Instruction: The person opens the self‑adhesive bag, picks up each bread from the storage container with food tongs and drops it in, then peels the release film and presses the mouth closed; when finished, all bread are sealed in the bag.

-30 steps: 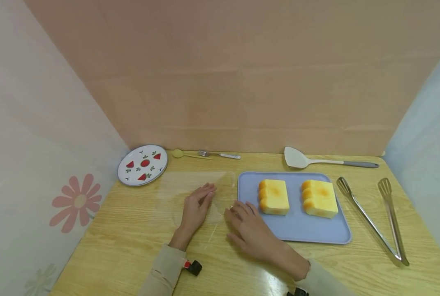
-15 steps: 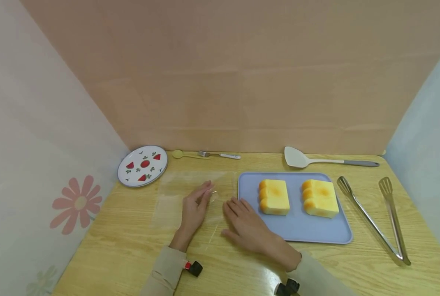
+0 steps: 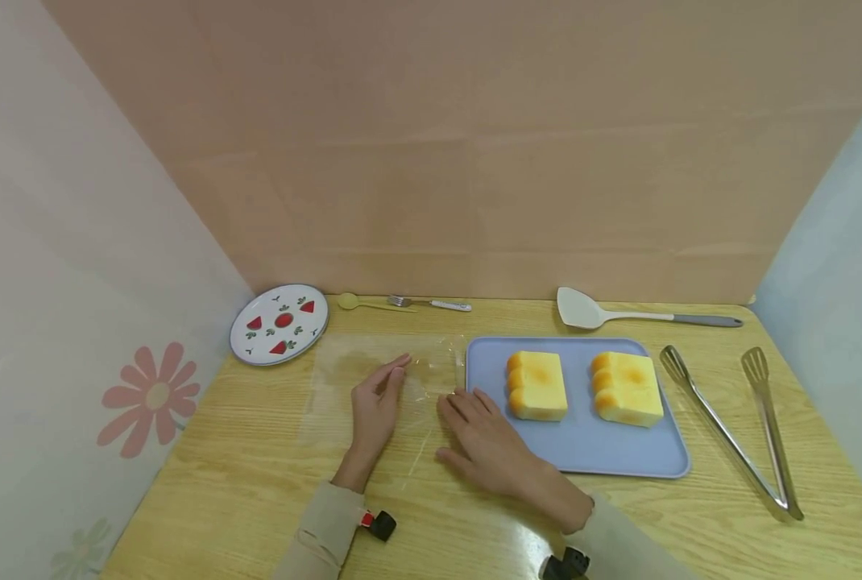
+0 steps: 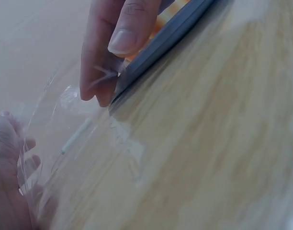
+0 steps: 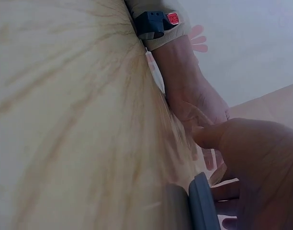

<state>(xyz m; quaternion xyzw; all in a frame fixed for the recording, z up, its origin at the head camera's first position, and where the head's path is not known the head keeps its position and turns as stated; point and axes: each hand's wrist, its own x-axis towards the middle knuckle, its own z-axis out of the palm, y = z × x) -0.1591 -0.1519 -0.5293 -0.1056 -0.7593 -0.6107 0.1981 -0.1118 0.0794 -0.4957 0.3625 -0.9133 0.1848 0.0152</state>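
Observation:
A thin clear plastic bag (image 3: pixel 329 395) lies on the wooden table, left of the blue tray (image 3: pixel 583 455). My left hand (image 3: pixel 375 412) reaches over it, thumb against forefinger, and pinches its upper layer. In the left wrist view the film (image 4: pixel 53 91) bows up in a crinkled curve and creases towards those fingers. My right hand (image 3: pixel 483 443) rests by the tray's left edge, fingers gently bent and fingertips down on the bag's near right part. Two thick slices of toast (image 3: pixel 537 387), yellow with browned crust, sit on the tray.
A white plate (image 3: pixel 264 338) with red fruit pictures stands back left. Beside it lie a yellow spoon (image 3: pixel 348 301) and a fork (image 3: pixel 449 306). A white turner (image 3: pixel 579 310) with a grey handle lies behind the tray. Metal tongs (image 3: pixel 785 475) lie spread at its right.
My left hand has drawn slightly left, and the film beside its fingertips stands up more. My right hand has shifted slightly left and settled. Tray, toast and utensils stay put.

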